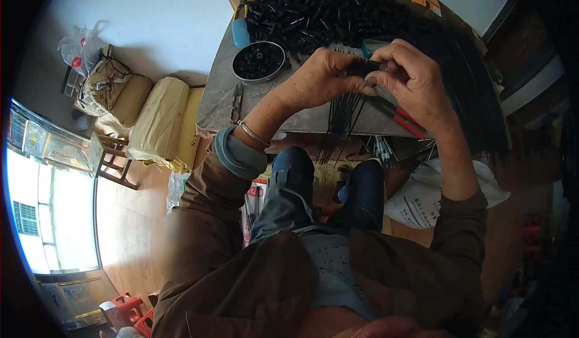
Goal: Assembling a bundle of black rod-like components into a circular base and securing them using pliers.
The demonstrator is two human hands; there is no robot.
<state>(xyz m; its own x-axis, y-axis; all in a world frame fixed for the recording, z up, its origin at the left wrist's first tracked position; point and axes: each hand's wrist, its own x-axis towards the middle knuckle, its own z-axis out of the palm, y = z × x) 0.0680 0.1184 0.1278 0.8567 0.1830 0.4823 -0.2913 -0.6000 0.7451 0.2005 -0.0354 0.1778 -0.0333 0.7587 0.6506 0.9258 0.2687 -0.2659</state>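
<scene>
My left hand (319,80) is closed round a bundle of thin black rods (342,120), whose long ends hang down past the table's near edge. My right hand (413,75) meets it at the bundle's upper end, thumb and fingers pinched together. What the right fingers grip is too small and hidden to make out. Left of the hands stands a round metal bowl (260,82) of small black parts. Pliers (237,103) lie nearer me on the grey table (212,106). A red-handled tool (410,124) rests below my right hand.
A large heap of short black pieces (325,15) covers the table's far side. Long black rods (467,91) spread along its right. A white sack (416,202) sits on the floor at right; wrapped bales (160,121) and a wooden stool (114,160) stand at left.
</scene>
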